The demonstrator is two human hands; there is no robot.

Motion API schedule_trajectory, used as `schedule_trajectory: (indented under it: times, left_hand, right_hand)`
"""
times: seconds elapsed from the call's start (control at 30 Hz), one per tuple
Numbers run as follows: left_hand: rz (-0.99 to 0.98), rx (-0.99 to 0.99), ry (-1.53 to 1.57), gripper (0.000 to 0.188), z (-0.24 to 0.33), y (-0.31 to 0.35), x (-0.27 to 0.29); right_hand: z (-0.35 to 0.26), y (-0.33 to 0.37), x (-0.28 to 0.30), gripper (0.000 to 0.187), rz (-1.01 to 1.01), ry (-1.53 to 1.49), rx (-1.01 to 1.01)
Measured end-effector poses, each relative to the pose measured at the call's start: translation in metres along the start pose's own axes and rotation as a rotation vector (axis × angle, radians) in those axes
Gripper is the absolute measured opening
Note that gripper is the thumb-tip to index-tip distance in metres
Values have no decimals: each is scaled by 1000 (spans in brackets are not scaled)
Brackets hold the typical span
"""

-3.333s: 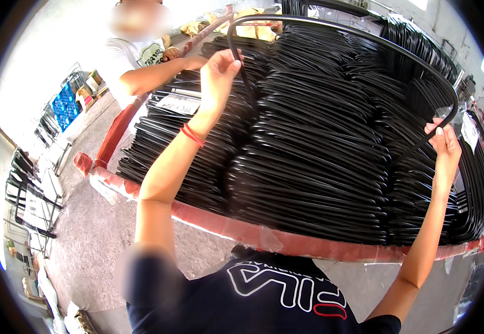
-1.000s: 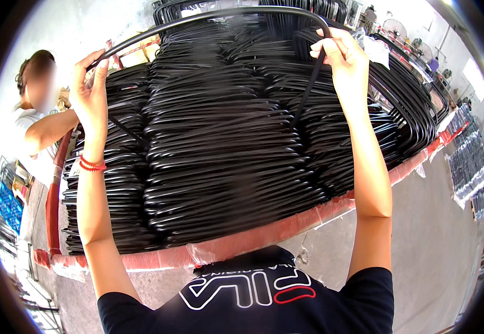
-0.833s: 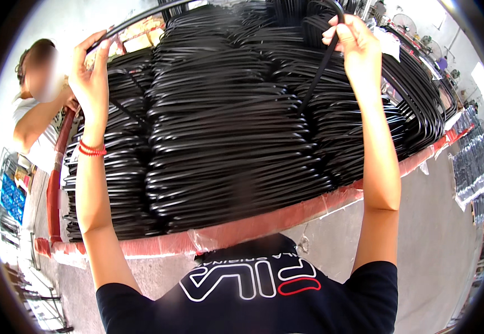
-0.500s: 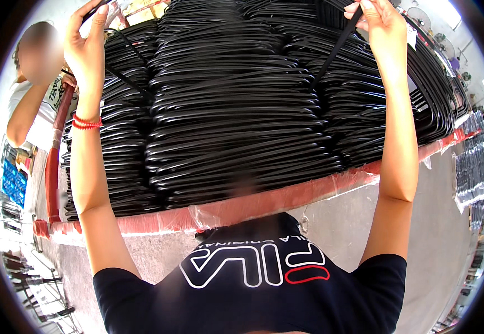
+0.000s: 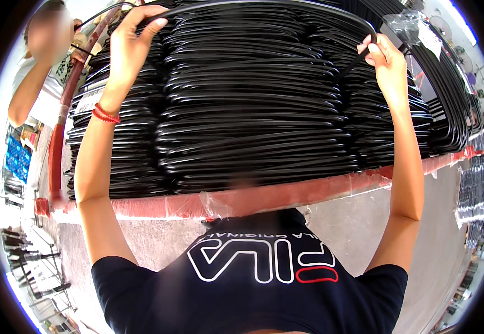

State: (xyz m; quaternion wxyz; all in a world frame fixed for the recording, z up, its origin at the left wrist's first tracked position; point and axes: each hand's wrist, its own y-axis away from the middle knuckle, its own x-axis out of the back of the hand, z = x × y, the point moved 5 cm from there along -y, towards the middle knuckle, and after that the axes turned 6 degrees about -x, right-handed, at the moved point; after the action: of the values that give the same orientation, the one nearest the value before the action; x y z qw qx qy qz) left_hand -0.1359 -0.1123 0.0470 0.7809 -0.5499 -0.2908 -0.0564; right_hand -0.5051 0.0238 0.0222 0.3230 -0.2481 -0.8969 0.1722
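My left hand (image 5: 131, 47) and my right hand (image 5: 386, 64) are raised at the far side of the stack, wide apart. Between them a black bent tube (image 5: 345, 13) arcs along the top of the view. The fingers of my left hand are closed around its left end. At the right, my right hand pinches the tube close to its bend, where a straight leg slants down toward the pile. Below lies a stack of similar black bent tubes (image 5: 253, 111), layered in several columns.
A red rail (image 5: 281, 197) wrapped in clear film runs along the near side of the stack, and a red post (image 5: 56, 156) stands at its left. Beyond the post is another person (image 5: 42, 67), hands near the post. Wrapped black bundles (image 5: 473, 183) stand at right.
Both hands have come down and nearer; my left has also moved right. The tube's long middle stretch now shows between them. The view has shifted slightly over the stack.
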Motion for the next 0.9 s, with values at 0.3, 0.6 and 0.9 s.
schedule_trajectory:
  times: [0.3, 0.6, 0.9]
  left_hand:
    - [-213, 99, 163, 18, -24, 33, -34]
    - [-326, 200, 232, 16, -34, 62, -61]
    - [-378, 141, 157, 19, -34, 75, -71]
  right_hand:
    - [31, 15, -23, 7, -85, 380, 5]
    - [52, 23, -46, 10, -199, 623, -99]
    - [38, 35, -59, 35, -152, 713, 105]
